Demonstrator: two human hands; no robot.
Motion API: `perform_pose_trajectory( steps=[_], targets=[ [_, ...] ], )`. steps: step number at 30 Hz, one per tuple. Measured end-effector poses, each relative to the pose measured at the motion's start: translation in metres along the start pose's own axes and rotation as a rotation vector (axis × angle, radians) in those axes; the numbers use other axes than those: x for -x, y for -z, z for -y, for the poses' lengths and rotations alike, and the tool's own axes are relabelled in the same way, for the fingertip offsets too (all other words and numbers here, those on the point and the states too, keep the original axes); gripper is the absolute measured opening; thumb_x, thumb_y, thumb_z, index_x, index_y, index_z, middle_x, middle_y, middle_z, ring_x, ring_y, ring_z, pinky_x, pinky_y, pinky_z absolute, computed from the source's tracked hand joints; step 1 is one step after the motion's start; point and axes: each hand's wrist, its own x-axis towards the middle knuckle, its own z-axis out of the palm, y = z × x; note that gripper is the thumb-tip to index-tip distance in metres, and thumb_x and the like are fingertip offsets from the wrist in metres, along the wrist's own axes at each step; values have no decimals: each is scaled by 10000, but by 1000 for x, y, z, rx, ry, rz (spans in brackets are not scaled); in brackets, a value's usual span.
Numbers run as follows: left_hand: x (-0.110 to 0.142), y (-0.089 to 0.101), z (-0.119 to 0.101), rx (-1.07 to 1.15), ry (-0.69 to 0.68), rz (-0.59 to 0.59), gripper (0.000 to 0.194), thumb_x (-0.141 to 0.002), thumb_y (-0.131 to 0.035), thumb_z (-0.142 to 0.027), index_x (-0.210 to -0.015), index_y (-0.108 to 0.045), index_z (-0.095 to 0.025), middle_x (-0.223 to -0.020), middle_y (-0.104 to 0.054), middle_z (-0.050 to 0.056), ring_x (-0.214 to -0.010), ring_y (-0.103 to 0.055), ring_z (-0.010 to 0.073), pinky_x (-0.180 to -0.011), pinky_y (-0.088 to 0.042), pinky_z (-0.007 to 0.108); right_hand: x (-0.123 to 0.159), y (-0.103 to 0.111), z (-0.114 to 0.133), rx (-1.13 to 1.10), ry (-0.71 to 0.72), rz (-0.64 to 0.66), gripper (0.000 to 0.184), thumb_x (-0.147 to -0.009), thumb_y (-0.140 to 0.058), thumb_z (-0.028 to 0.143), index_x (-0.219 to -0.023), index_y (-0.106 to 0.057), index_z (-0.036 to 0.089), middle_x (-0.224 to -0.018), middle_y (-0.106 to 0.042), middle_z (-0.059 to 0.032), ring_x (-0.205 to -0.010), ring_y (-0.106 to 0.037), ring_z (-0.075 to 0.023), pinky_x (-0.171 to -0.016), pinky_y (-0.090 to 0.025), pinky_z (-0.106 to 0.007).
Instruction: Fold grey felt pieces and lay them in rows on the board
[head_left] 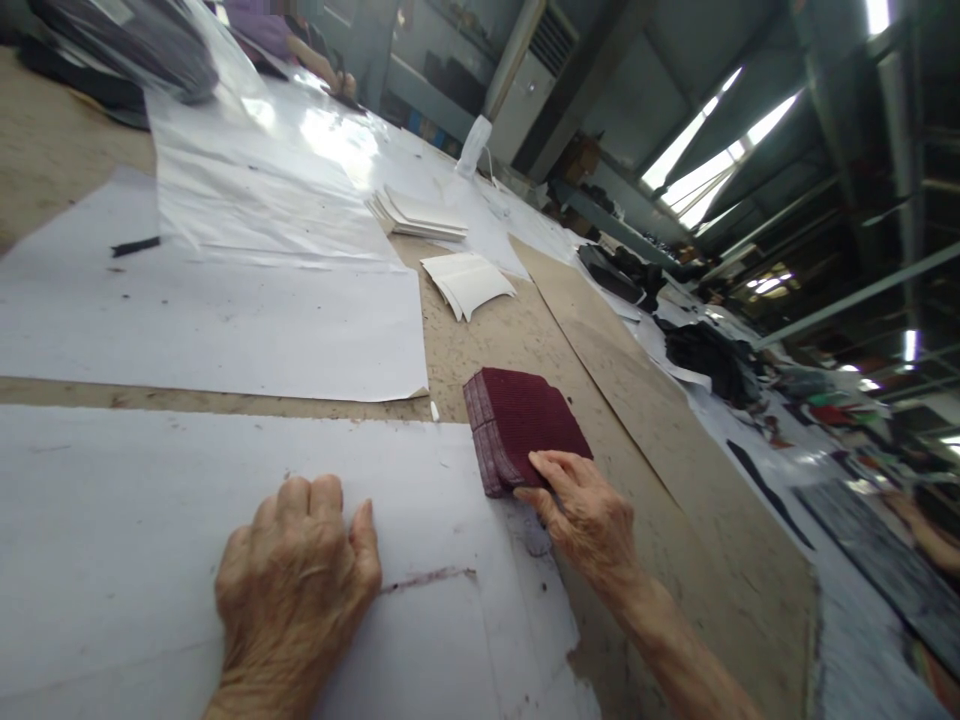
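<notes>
A neat stack of maroon ribbed fabric pieces [536,415] sits at the right edge of the white paper, its layered side facing left. My right hand [589,510] grips the near corner of that stack, fingers on top and thumb at the lower side. My left hand [300,570] rests on the white paper [150,500], to the left of the stack and apart from it. Its fingers are curled under in a loose fist, with the thumb out to the side; nothing shows in it.
Cream card pieces [469,283] and another cream pile [420,215] lie beyond the stack. Clear plastic sheeting [262,200] covers the far left. Brown board [637,400] runs along the right, with dark fabric [709,360] past it. A co-worker's arm [319,65] shows at the far end.
</notes>
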Motion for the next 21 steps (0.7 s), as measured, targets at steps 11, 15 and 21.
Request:
perform_pose_trajectory(
  steps=[11, 15, 21],
  targets=[
    [0, -4, 1, -31, -6, -23, 205, -815, -347, -344, -731, -455, -191, -723, -459, 53, -708, -512, 230, -599, -317, 311, 4, -5, 8, 39, -1, -39, 350, -878, -455, 377, -1028, -610, 102, -941, -643, -111, -842, -584, -205, -718, -469, -302],
    [1, -1, 0, -32, -3, -17, 202, -820, -343, -337, -737, -458, -193, -719, -465, 56, -706, -507, 231, -610, -317, 313, 3, -3, 7, 13, -12, -26, 295, -866, -482, 335, -1061, -614, 158, -958, -639, -87, -861, -585, -190, -738, -474, -293],
    [1, -6, 2, -13, -11, -26, 207, -819, -350, -333, -740, -476, -188, -730, -472, 64, -704, -502, 239, -617, -320, 325, 2, -1, 9, -14, -25, 7, 267, -841, -511, 290, -1062, -628, 198, -956, -628, -82, -861, -575, -198, -738, -479, -311]
  ],
)
